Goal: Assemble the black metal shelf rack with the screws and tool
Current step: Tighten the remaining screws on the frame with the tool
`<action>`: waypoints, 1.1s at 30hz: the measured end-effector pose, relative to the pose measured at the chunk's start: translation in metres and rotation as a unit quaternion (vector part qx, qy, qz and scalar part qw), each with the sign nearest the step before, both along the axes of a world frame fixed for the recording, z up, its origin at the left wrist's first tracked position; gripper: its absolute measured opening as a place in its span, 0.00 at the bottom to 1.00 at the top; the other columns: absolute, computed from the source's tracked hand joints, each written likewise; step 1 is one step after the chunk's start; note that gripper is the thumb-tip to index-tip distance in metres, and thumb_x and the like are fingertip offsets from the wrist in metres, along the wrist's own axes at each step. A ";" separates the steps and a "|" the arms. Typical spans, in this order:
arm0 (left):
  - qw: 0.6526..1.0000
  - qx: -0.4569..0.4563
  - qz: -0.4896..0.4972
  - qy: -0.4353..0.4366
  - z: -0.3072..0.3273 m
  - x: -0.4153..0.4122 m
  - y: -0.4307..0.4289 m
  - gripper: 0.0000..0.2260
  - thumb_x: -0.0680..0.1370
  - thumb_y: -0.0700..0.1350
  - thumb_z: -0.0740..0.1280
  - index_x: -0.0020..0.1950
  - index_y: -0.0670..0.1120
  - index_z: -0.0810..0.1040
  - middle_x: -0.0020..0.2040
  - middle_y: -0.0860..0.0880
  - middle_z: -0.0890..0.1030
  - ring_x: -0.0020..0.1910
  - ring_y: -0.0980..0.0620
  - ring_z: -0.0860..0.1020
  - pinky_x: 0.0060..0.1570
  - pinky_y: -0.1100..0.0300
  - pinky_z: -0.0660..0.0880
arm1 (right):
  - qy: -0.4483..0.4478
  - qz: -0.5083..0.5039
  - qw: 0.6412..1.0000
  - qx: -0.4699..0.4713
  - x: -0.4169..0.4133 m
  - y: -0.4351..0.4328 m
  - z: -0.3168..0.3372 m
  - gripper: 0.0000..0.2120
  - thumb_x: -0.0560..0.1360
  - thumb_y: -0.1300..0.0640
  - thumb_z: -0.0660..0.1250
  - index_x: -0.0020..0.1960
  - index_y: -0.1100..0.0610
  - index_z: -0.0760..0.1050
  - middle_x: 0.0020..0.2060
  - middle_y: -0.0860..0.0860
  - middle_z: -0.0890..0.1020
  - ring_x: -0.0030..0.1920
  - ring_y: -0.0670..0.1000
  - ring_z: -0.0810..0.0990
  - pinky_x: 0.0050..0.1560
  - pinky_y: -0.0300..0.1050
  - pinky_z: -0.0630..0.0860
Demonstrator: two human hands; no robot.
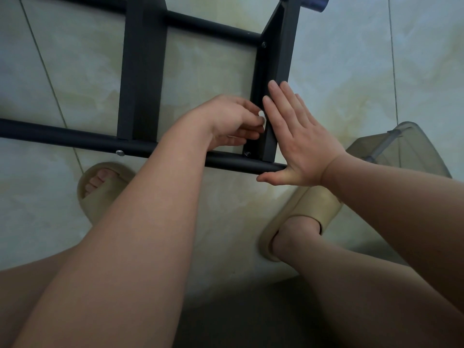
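Right, the black rack lies flat on the tiled floor, just ahead of the person's sandals. The left hand has its grip clamped, fingertips pinching a small white piece against the inner face of the right-hand upright. The right hand has its grip apart, fingers straight and flat on the outer side of that same upright, thumb against the end of the near tube, bracing it.

As for the danger, that white piece is tiny and held only by fingertips. One slip and it drops to the floor under the frame. If the bracing hand gives, I'd expect the rack to slide on the smooth tile and the fit to go off line.

What the white piece is, cap, plug or tool end, I cannot tell, because the left fingers cover where it meets the metal. A screw head shows at the corner below. No tool is plainly in sight. The rack's far end is cut off at the top, and a translucent container sits partly behind the right forearm.
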State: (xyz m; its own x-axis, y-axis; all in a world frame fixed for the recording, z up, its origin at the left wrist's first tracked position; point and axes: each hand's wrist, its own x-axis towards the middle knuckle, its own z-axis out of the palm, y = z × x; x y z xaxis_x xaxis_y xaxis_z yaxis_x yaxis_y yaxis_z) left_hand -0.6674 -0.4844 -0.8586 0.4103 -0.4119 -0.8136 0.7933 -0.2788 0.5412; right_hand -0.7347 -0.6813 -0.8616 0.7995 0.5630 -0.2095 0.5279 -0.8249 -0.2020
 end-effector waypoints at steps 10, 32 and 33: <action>1.000 0.012 0.001 0.018 0.004 0.000 -0.002 0.05 0.80 0.44 0.66 0.45 0.50 0.77 0.34 0.51 0.84 0.41 0.52 0.84 0.48 0.56 0.75 | -0.006 0.001 1.000 0.006 0.000 -0.001 -0.001 0.59 0.72 0.20 0.52 0.82 0.66 0.46 0.81 0.65 0.48 0.81 0.64 0.44 0.80 0.63 0.50; 0.998 0.036 -0.029 0.030 0.001 0.000 -0.002 0.05 0.81 0.43 0.65 0.49 0.44 0.79 0.33 0.50 0.85 0.37 0.54 0.84 0.43 0.60 0.77 | -0.008 0.004 1.000 0.003 0.000 -0.001 -0.003 0.59 0.73 0.20 0.53 0.82 0.66 0.46 0.81 0.65 0.48 0.81 0.65 0.44 0.81 0.63 0.49; 0.998 0.037 -0.032 0.028 0.002 0.000 -0.002 0.04 0.81 0.43 0.65 0.49 0.44 0.79 0.33 0.50 0.85 0.38 0.54 0.84 0.43 0.59 0.77 | -0.006 0.003 1.000 0.002 0.000 -0.001 -0.002 0.59 0.73 0.20 0.52 0.82 0.66 0.46 0.81 0.65 0.47 0.81 0.64 0.44 0.81 0.62 0.49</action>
